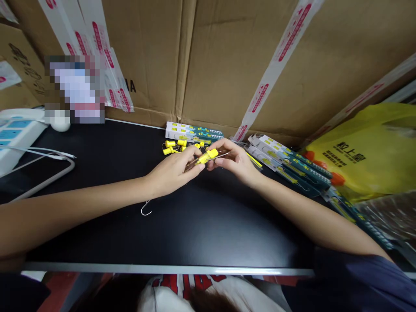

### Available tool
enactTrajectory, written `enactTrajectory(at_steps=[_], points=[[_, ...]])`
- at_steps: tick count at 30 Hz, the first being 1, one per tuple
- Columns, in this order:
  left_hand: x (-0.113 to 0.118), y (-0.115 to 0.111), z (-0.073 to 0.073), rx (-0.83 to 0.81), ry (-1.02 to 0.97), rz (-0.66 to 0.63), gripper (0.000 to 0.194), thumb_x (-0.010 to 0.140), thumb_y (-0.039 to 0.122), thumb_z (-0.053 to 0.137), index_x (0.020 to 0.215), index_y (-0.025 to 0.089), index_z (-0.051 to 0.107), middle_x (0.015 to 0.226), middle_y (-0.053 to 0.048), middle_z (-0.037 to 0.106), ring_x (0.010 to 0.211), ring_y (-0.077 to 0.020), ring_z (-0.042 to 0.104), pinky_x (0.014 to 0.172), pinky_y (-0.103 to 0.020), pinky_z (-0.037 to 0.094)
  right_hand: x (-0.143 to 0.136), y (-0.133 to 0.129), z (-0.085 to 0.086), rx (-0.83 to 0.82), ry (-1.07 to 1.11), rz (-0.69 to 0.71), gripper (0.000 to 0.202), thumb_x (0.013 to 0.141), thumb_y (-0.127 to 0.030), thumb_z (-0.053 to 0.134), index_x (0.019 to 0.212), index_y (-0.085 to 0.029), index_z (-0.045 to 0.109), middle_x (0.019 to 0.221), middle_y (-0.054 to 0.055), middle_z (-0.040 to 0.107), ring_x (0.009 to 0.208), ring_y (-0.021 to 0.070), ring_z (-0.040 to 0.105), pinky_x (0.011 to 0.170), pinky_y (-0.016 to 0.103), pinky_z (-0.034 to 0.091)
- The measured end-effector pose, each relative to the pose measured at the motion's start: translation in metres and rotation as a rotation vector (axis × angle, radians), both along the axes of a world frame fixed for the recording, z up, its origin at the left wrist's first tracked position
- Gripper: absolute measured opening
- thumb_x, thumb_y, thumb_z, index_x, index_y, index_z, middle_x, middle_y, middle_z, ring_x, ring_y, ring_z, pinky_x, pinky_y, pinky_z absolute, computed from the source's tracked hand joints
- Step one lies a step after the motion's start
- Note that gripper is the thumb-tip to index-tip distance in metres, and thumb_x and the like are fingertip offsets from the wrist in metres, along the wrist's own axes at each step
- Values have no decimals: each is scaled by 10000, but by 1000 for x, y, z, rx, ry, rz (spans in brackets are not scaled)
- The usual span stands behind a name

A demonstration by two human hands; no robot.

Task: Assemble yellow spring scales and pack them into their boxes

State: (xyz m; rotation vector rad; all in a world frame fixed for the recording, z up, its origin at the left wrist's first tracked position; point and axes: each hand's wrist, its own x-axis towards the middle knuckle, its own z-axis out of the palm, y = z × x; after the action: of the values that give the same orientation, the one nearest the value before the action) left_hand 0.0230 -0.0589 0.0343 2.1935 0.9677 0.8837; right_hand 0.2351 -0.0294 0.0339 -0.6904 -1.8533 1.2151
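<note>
Above the black table [208, 225], a small yellow plastic piece [208, 156] with thin metal wire is held between both hands. My left hand [173, 171] closes its fingers on the piece from the left; a thin, partly clear part lies along its fingers. With fingertips pinched at the right end, my right hand [235, 162] grips the wire side. Behind my left hand lie several yellow plugs with dark springs [169, 147]. A white metal hook [146, 209] shows below my left wrist on the table.
Flat printed boxes [195, 131] lie at the back, with more boxes [286, 162] at right. Beside them sits a yellow plastic bag [367, 151]. At left are a white power strip [19, 134] and cables [48, 177]. Large cardboard boxes [221, 60] stand behind the table.
</note>
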Motion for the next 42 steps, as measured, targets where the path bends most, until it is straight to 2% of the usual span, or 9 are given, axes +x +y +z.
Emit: enactTrajectory(at_steps=[2,7,11,13,16,19,29,35,42], points=[[-1,3,-3,-49,-22,-8,208,935,370,464,984,177,521,694,27,526,567,-87,472,525,-189,351,3,1,3,68,-66,8,284,816,-354,683,1024,-189,584,894,22,642,714,111,619,680,278,565],[-1,6,-8,-289,-72,-102,293,959,439,385,1050,187,505,677,46,486,408,-46,443,400,-166,355,9,4,9,174,-213,14,303,844,-374,660,1080,-185,642,1058,64,658,772,121,622,700,271,554],[0,4,-8,-387,-63,-145,312,957,461,376,1039,187,500,687,50,460,381,-39,402,360,-168,316,13,6,8,163,-256,26,293,827,-399,680,1016,-176,660,1002,55,671,784,131,635,726,276,547],[1,2,-6,-354,-34,-148,297,962,439,369,970,178,509,676,45,457,416,-47,396,393,-175,317,12,6,6,137,-249,38,292,824,-411,683,984,-170,641,950,49,669,754,129,637,704,272,542],[2,1,-3,-211,33,-131,266,963,369,370,855,173,513,670,28,476,519,-77,425,498,-192,345,10,5,1,89,-221,52,296,836,-444,665,921,-172,585,823,19,645,703,121,634,668,259,532],[1,0,-1,-116,83,-108,230,954,326,373,847,180,516,697,14,500,612,-112,456,588,-217,358,7,3,-5,78,-191,55,312,846,-471,646,888,-181,538,753,-3,616,685,119,632,658,252,521],[-1,-2,-3,-87,140,-112,253,966,341,339,846,190,502,684,18,505,660,-139,486,659,-236,351,3,-4,-9,67,-177,27,303,849,-458,647,852,-187,511,733,-5,614,649,114,627,620,245,509],[-3,0,-7,-46,197,-111,250,976,355,347,960,183,528,798,-5,576,695,-141,518,661,-241,350,3,-6,-8,69,-189,55,312,835,-458,664,857,-183,519,766,7,616,685,123,626,650,257,511],[-4,0,-6,-62,242,-152,278,982,368,318,906,178,506,708,11,524,633,-132,486,621,-239,330,5,-8,-11,220,-274,20,263,864,-422,639,874,-178,543,823,23,600,743,132,591,693,261,479]])
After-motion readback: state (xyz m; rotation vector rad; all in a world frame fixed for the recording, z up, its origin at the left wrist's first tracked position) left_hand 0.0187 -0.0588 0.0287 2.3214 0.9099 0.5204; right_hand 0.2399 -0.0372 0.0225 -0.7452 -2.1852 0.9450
